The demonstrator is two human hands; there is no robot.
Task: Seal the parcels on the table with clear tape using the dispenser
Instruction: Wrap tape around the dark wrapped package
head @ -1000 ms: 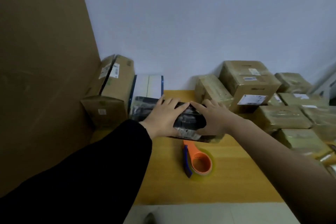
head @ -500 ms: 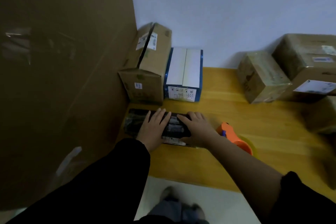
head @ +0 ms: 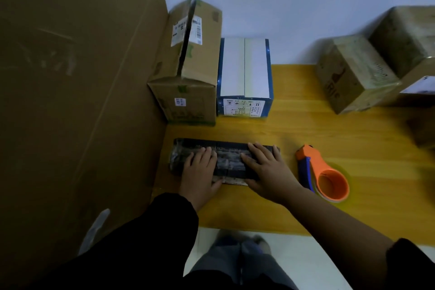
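A long flat black parcel (head: 226, 160) wrapped in shiny clear tape lies on the yellow wooden table (head: 353, 139) near its left end. My left hand (head: 200, 172) lies flat on the parcel's left half, fingers straight. On the right half my right hand (head: 266, 169) presses down, fingers spread. To the right of that hand the orange tape dispenser (head: 322, 174) with a blue handle lies on the table, a short gap away, touched by neither hand.
A brown cardboard box (head: 190, 66) and a blue-and-white box (head: 244, 77) stand against the wall behind the parcel. Tape-wrapped brown parcels (head: 353, 75) sit at the back right. A tall cardboard sheet (head: 77, 77) walls off the left. My legs show below the table's front edge.
Both hands carried the black parcel left and down onto the table near the cardboard sheet. The view swung left and tilted down. In the last half second the hands have stayed put.
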